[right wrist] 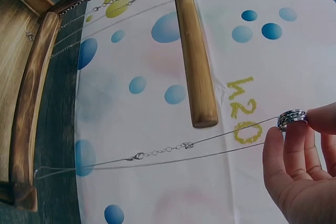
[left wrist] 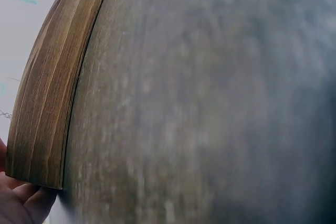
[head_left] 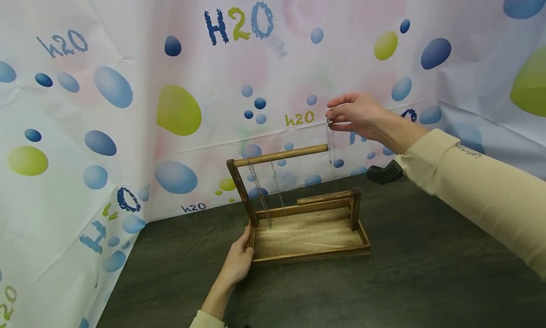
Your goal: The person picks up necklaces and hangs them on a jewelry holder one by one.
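A wooden jewelry stand [head_left: 311, 259] has a tray base, a tall post with a long bar, and a shorter post with a low bar. My left hand [head_left: 239, 260] grips the tray's left end; in the left wrist view its fingers [left wrist: 39, 203] lie along the end corner. Above the free end of the long bar [head_left: 281, 155], my right hand [head_left: 356, 113] pinches a thin silver necklace [right wrist: 160, 152], which hangs in a long loop beside the bar tip. A chunky silver ring [right wrist: 292, 119] shows at the right fingertips.
Several silver chains [head_left: 258, 188] hang from the long bar near the tall post. The low bar [head_left: 326, 197] crosses the tray's back right. A dark perforated object [head_left: 384, 172] lies behind, against the printed backdrop [head_left: 239, 72]. Everything stands on a dark table [head_left: 179, 271].
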{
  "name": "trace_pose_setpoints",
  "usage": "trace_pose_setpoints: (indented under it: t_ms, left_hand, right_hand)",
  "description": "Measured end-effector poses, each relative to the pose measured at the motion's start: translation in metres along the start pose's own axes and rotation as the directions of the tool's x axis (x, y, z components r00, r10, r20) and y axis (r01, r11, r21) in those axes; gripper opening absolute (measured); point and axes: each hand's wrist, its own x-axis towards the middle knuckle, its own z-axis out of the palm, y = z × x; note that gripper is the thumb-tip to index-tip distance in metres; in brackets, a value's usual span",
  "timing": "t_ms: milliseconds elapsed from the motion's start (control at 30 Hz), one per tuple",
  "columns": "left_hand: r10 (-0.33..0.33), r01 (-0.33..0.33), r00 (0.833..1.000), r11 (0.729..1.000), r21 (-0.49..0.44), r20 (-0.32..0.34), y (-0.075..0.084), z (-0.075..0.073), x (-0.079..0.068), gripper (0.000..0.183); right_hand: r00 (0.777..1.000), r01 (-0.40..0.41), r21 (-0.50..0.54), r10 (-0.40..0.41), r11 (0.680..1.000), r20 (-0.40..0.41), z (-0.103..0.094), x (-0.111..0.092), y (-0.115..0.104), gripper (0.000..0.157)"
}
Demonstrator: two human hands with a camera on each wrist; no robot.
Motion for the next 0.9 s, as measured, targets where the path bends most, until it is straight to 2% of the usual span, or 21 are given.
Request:
trace_pose_setpoints:
  t_ms: [300,533,900]
  left_hand:
    - [0.009,-0.009,1.0,1.0,-0.005,-0.007,-0.001,0.001,0.0,0.065]
    - [0.009,-0.009,1.0,1.0,0.002,-0.015,-0.002,0.001,0.0,0.066]
    - [0.003,-0.003,1.0,1.0,0.005,-0.024,-0.002,0.001,0.0,0.066]
  right_hand:
    - [1.0,0.007,-0.02,-0.007,1.0,0.021,0.012,0.002,-0.001,0.022]
    - [0.999,0.01,-0.085,-0.006,0.996,0.047,0.01,-0.002,0.0,0.024]
    - [0.993,0.022,-0.101,-0.01,0.995,0.118,0.011,-0.01,0.003,0.02]
